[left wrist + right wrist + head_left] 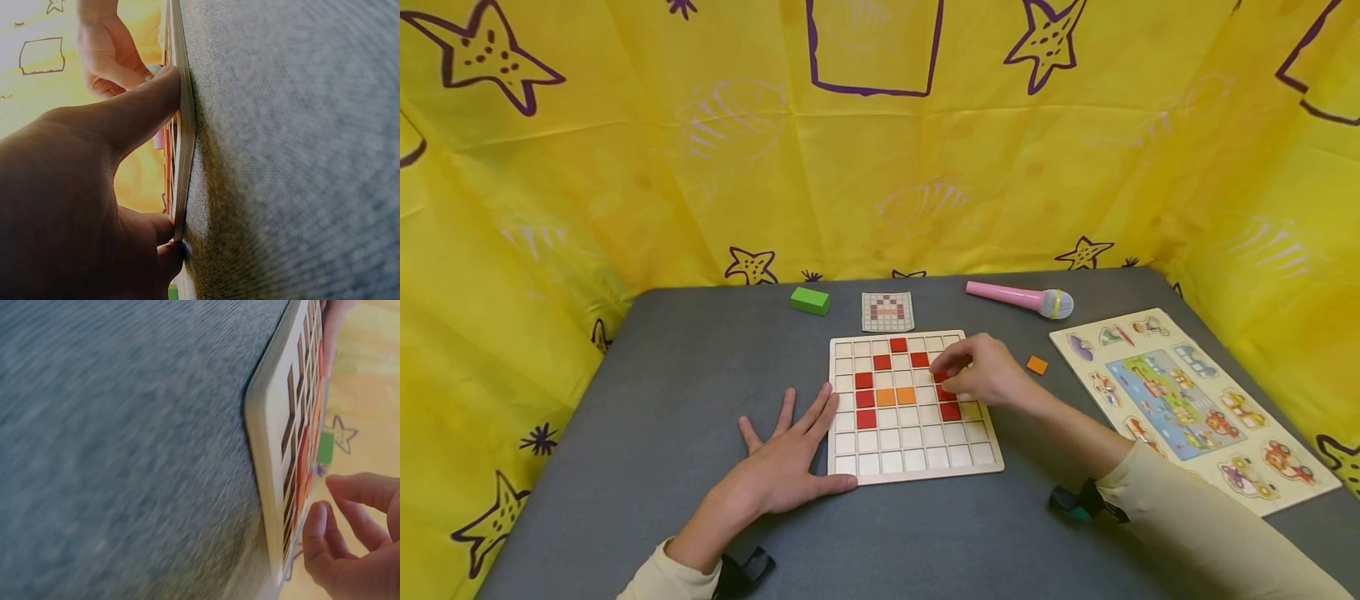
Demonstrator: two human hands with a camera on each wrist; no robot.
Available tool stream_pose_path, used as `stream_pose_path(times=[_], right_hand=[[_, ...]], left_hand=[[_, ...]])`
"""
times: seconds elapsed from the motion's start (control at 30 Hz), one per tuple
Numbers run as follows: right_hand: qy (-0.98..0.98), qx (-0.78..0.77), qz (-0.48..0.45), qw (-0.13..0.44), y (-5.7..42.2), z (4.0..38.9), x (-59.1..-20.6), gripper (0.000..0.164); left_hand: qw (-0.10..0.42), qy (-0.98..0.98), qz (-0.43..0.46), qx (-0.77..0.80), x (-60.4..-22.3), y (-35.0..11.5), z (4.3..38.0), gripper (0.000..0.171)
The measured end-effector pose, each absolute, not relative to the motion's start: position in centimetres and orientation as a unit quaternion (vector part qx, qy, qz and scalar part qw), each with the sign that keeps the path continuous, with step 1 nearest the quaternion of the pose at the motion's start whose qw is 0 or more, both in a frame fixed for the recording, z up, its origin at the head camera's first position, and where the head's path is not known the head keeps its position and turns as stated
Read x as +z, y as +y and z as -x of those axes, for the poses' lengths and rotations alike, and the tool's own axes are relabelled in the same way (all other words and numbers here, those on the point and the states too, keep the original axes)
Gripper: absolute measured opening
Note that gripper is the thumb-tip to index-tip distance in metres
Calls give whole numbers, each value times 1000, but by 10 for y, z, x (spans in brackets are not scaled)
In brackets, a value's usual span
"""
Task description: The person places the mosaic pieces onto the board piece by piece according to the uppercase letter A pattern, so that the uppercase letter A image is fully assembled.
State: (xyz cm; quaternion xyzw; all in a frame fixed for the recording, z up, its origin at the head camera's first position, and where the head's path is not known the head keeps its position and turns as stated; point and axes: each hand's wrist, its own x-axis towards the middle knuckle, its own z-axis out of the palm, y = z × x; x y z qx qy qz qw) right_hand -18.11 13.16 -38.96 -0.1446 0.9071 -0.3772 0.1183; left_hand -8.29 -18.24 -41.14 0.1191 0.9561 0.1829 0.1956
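Note:
A wooden grid board (917,477) lies in front of the person with several red tiles (867,419) and two orange tiles (886,397) set in its squares. My left hand (786,467) rests spread at the board's left side, its thumb over the near left corner and fingertips along the edge. Over the right part of the grid, my right hand (985,371) has its fingertips close above the red tiles there, partly hiding them. In the right wrist view, thumb and fingers of the right hand (356,537) are bent with a gap between them, and nothing shows in it.
Behind the board lies a small pattern card (887,312), with a green block (810,301) to its left and a pink toy microphone (1007,296) to its right. A loose orange tile (1037,365) sits between the board and a wooden picture puzzle (1180,400).

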Motion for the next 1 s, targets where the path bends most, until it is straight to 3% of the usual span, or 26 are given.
stream_pose_path(times=[0.7,1.0], right_hand=[[913,-390,99,63,196,180,-398,26],[916,-393,63,48,219,179,-397,35]], left_hand=[[198,956,-118,182,-412,-182,83,118],[196,957,-119,180,-412,-182,83,117]])
